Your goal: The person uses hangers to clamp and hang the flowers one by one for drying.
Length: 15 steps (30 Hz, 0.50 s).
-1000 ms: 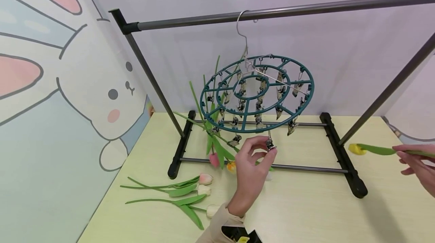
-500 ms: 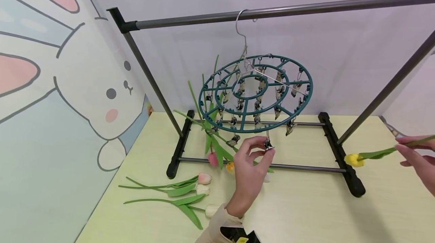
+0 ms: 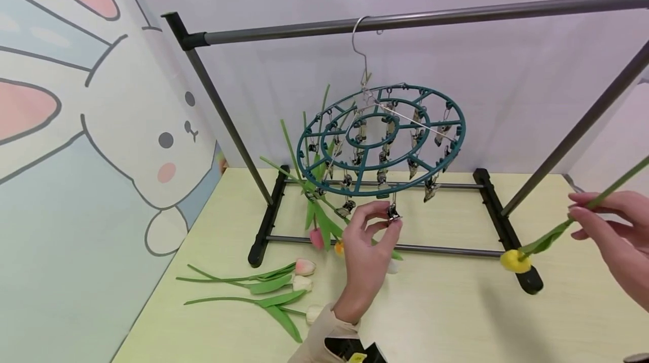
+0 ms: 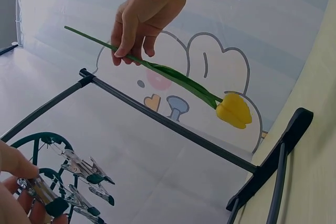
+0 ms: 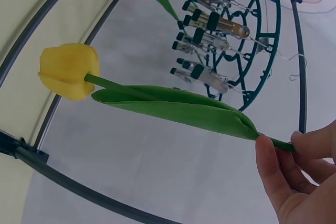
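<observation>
My left hand (image 3: 366,256) pinches a small metal clip (image 3: 393,213) between thumb and fingers at the near side of a round teal hanger (image 3: 357,193). Green tips show on that clip (image 4: 46,195) in the left wrist view. Off to the right, my right hand (image 3: 616,228) holds a yellow artificial tulip (image 3: 516,261) by its stem. Its bloom points down and toward the hanger, while the stem slants up past the fingers. In the right wrist view, thumb and fingertips pinch the stem just beyond the leaf (image 5: 178,111).
The hanger hooks over the dark rack's top bar (image 3: 284,29), and several clips dangle from it. Tulips hang upside down at its left, including a pink one (image 3: 316,238). On the table's left lie a pale pink tulip (image 3: 305,267) and white tulips (image 3: 302,283). Rack feet (image 3: 261,247) stand around.
The right hand has come left with the yellow tulip, whose bloom has dropped lower as the stem tilts up. The left hand and its clip have shifted slightly left.
</observation>
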{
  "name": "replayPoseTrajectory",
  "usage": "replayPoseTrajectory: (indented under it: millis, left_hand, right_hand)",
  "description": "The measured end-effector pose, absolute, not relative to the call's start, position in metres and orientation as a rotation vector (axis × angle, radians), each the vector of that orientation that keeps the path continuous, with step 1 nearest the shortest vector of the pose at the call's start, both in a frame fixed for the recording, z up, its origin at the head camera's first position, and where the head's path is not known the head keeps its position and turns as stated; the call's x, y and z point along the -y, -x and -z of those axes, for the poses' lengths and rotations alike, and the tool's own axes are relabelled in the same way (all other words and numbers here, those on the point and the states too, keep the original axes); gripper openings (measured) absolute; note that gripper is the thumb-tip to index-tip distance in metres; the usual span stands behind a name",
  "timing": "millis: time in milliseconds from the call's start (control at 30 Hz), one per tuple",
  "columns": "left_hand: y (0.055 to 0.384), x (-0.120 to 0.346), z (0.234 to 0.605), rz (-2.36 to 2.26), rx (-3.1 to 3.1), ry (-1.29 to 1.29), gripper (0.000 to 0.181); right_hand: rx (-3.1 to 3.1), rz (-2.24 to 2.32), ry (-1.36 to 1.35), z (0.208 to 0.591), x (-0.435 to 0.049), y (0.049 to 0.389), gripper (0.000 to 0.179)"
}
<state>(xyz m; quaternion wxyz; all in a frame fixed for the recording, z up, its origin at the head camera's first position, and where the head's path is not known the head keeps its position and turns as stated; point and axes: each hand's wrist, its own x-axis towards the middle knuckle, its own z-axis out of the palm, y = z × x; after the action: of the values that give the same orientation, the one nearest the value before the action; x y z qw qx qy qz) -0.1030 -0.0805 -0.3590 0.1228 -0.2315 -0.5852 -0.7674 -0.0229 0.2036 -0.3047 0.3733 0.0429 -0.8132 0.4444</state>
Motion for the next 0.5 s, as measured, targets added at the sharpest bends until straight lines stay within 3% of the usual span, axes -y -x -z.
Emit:
replayPoseTrajectory:
  millis: [333,500]
  left_hand:
    - [0.1,0.085,0.357,2.192,1.634,0.716,0.026]
    - [0.097,0.087,0.354,2.168,1.615,0.7,0.027]
  right_hand:
    - [2.089,-1.074,-0.326,0.287,-0.179,0.024,0.017]
    - [2.12,-1.042,-0.347,0.281,-0.166,0.022,0.019]
